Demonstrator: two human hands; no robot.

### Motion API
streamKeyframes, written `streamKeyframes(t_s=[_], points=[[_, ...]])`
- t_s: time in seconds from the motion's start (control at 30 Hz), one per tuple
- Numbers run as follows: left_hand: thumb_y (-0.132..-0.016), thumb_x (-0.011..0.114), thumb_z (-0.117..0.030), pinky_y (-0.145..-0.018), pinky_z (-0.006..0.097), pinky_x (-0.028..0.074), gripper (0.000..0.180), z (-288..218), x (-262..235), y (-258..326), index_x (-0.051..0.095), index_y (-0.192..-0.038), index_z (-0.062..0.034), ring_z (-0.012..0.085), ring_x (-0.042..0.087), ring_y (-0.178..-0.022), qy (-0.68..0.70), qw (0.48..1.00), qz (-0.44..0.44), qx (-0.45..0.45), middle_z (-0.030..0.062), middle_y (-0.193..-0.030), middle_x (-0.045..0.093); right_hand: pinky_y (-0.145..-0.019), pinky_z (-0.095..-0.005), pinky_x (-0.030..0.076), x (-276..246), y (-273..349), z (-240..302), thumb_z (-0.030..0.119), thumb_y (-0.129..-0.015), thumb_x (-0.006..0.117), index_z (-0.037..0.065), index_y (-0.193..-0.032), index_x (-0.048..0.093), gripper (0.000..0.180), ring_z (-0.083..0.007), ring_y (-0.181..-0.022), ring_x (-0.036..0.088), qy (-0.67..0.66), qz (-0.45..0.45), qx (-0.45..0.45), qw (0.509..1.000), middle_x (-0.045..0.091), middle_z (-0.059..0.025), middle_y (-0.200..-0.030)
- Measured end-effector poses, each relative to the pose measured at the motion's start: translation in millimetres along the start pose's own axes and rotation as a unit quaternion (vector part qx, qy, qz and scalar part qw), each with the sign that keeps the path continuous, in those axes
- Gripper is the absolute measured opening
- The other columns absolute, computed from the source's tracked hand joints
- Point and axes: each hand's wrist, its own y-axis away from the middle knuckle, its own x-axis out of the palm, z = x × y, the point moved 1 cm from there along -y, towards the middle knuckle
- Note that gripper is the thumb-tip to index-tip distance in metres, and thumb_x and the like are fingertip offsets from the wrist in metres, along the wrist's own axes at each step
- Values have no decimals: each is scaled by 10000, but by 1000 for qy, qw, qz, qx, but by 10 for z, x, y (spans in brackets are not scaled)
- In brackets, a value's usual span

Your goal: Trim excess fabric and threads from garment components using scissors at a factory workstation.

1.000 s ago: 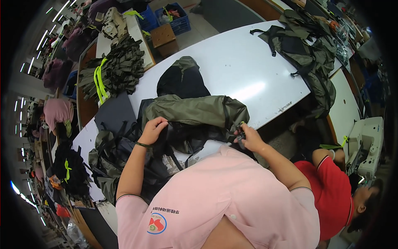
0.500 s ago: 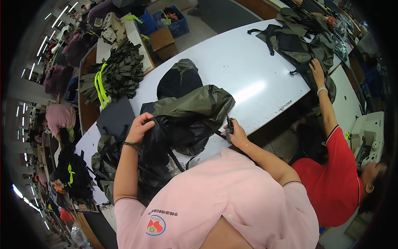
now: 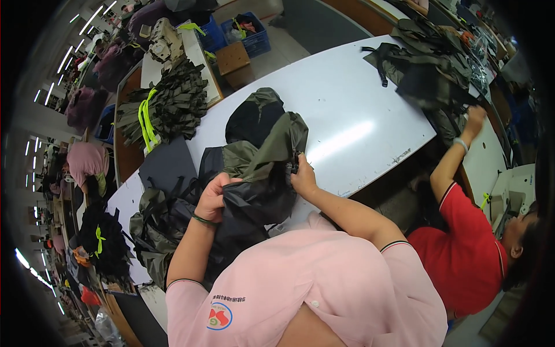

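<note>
Olive-and-black fabric bag [image 3: 263,168] sits bunched at the near edge of the white worktable [image 3: 352,110], lifted partly off the surface between both of our hands. Our left hand [image 3: 213,198] is closed into the black lining on the bag's left side, fingers curled tight on the cloth, a green band at the wrist. Our right hand [image 3: 303,178] pinches the bag's right edge, where the olive shell meets the black panel; whether it grips a zipper or only fabric we cannot tell. Hands are apart, the bag's bulk between them.

Behind the bag, touching it, lies a second dark olive-black piece [image 3: 254,115], folded over. To our left on the table, a flat dark grey panel [image 3: 167,165], and below it a heap of olive bags with black straps [image 3: 153,231] spilling toward the table edge. Farther left, on a separate bench, a stack of olive strap pieces with neon yellow bands [image 3: 165,104].

At our right, a co-worker in a red shirt [image 3: 462,254] stretches one hand [image 3: 475,115] up to a pile of olive bags [image 3: 428,63] at the table's far right end. A blue crate [image 3: 248,29] stands on the floor beyond the table.
</note>
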Motion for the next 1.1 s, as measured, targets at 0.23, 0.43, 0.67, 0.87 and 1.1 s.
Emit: streamKeyframes(t_s=[0.23,0.43,0.67,0.87,1.1], points=[[-797,697,-21,-787,275,466,173,-602,-764,426,535,-858,-33,141,576,-841,-313,944,-102,-29,42,-872,608,-668,-340,473,-668,-60,-91,-124,-713,445,31,-918,444,257,-226,-701,574,-165,-1,-100,981,570,-96,-750],[-724,778,-108,-778,325,474,289,-347,-582,229,590,-934,-42,268,582,-891,-632,774,-32,-30,84,-861,606,-655,-317,469,-1283,381,27,-9,-793,656,31,-891,467,217,-192,-695,569,-89,6,-135,987,577,-81,-794],[-785,704,-194,-790,383,405,171,653,326,-653,635,-914,-106,268,550,-890,-660,712,165,175,68,-919,577,-692,-293,463,-1292,654,109,-42,-796,668,31,-905,464,242,-182,-737,563,-87,35,-131,987,577,-90,-836],[-746,703,-168,-755,375,375,179,1359,482,-809,646,-907,-116,260,524,-863,-722,654,147,171,61,-849,541,-679,-272,474,-1491,724,187,-38,-787,688,25,-914,481,251,-147,-724,564,-120,14,-118,986,585,-70,-816],[-764,625,-59,-752,356,392,94,1420,471,-864,577,-839,-90,255,515,-828,-571,787,141,189,74,-836,534,-655,-250,458,-1748,726,91,-28,-793,676,28,-908,480,234,-113,-702,532,-102,-1,-110,989,577,-49,-791]])
